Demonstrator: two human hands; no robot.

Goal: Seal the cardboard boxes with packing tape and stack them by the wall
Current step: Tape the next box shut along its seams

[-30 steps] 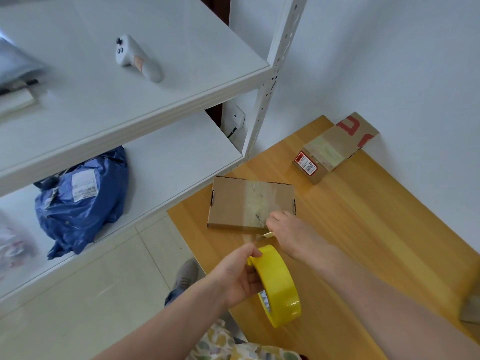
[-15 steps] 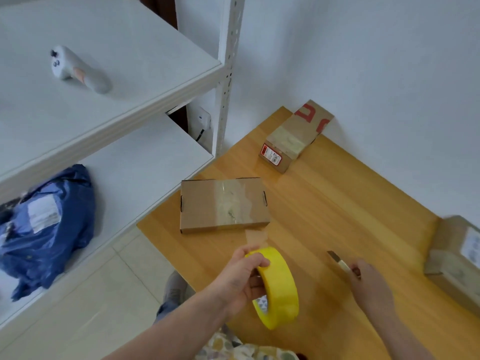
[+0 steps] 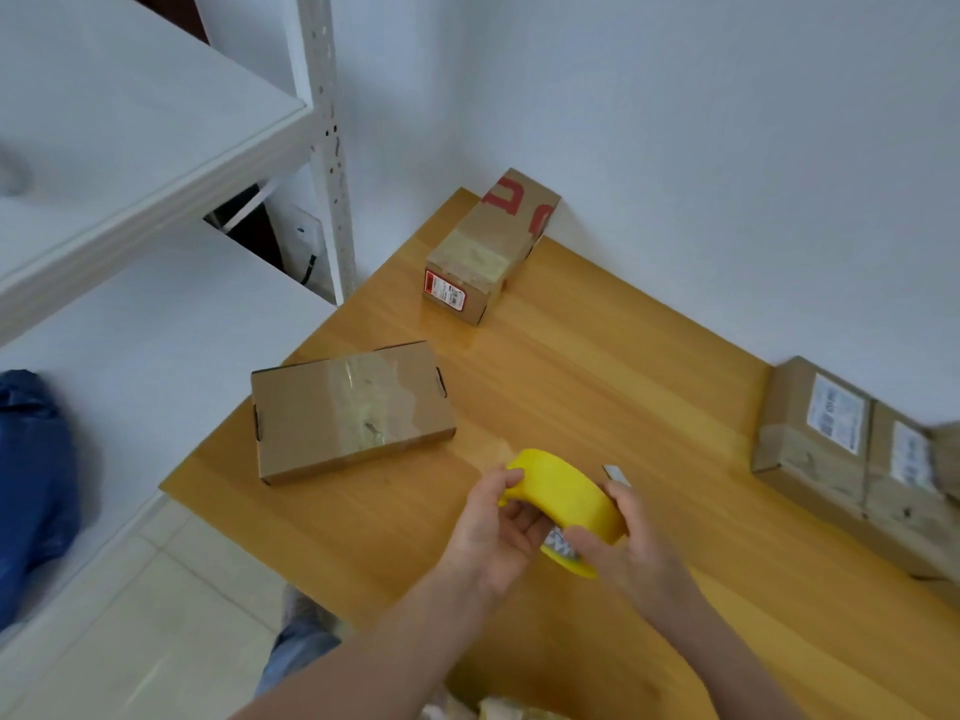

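A flat cardboard box point(image 3: 348, 410) with clear tape across its top lies on the wooden table point(image 3: 571, 366), left of centre. Just in front of it, my left hand point(image 3: 498, 527) grips a yellow roll of packing tape point(image 3: 563, 504) above the table. My right hand point(image 3: 631, 537) holds the roll's other side, and a small cutter blade point(image 3: 616, 474) sticks up from its fingers. A taped box with red print point(image 3: 491, 246) stands against the far wall. Labelled boxes point(image 3: 852, 459) sit in a row by the wall at the right.
A white metal shelf unit point(image 3: 145, 148) rises at the left, its post point(image 3: 324, 142) near the table's far corner. A blue parcel bag point(image 3: 31, 491) lies on the lower shelf. Pale floor tiles point(image 3: 156, 641) show below, beside my knee.
The strip between roll and flat box has been cut. My right hand left the box, swung right with the cutter, then came back to the roll. The camera has turned to the right.
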